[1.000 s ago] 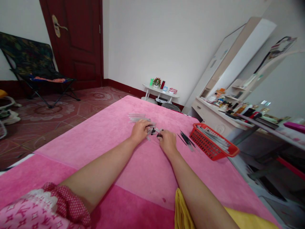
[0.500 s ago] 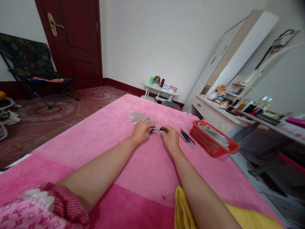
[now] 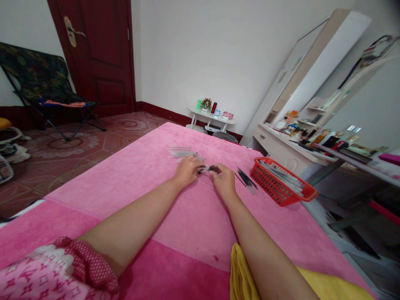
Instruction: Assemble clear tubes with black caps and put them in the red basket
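Note:
Both my hands meet over the middle of a pink blanket [image 3: 131,183]. My left hand [image 3: 186,171] is closed round a small bundle of clear thin tubes. My right hand [image 3: 223,180] is pinched on a thin black-tipped piece [image 3: 208,168] that spans the gap between the two hands. A loose pile of clear tubes [image 3: 183,152] lies just beyond my left hand. Several black thin sticks [image 3: 246,180] lie to the right of my right hand, beside a red basket [image 3: 283,182].
The red basket holds several finished pens and sits at the blanket's right edge. A dresser [image 3: 300,143] crowded with bottles stands to the right. A small white table [image 3: 211,118] is by the far wall. A folding chair [image 3: 43,89] and a dark red door [image 3: 100,54] are at the back left.
My right hand has slid up and a little left to meet my left hand. The view has shifted slightly; the piles and basket lie as before.

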### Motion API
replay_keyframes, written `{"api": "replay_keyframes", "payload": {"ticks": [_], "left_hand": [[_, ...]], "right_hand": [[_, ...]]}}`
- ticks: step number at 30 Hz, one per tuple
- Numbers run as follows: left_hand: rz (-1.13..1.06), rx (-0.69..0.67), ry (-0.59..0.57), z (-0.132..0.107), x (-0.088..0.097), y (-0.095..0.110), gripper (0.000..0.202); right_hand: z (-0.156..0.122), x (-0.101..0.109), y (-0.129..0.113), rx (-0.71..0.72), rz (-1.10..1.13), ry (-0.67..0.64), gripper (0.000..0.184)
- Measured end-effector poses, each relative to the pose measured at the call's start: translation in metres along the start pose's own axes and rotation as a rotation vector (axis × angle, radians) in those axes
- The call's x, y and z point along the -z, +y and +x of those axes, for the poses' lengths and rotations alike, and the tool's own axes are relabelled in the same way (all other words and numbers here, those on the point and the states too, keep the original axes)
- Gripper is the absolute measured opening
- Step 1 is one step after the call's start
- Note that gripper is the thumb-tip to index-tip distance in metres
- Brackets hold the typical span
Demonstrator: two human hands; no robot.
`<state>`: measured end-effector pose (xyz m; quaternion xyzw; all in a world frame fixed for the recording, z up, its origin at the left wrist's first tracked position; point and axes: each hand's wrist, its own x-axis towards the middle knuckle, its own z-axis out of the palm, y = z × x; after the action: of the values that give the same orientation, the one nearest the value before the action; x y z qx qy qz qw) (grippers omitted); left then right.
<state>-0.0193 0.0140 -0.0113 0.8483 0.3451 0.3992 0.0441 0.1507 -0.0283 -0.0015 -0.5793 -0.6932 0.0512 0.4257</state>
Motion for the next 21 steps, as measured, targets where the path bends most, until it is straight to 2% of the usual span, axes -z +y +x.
{"api": "replay_keyframes", "payload": {"ticks": [8,13,19,21], "left_hand": [[-0.017,-0.043,0.012,-0.002,0.000,0.004,0.031],[-0.042,-0.071,0.042,-0.002,0.000,0.008,0.035],[-0.076,-0.039,0.037,-0.002,0.000,0.006,0.029],[-0.084,-0.043,0.035,-0.002,0.000,0.005,0.030]], "right_hand": [[-0.003,0.003,-0.006,-0.025,-0.096,-0.028,0.016],[-0.005,0.008,-0.013,-0.092,-0.147,-0.064,0.042],[-0.004,0.005,-0.009,-0.050,0.015,0.005,0.021],[-0.004,0.006,-0.008,-0.049,-0.040,-0.028,0.027]]}}
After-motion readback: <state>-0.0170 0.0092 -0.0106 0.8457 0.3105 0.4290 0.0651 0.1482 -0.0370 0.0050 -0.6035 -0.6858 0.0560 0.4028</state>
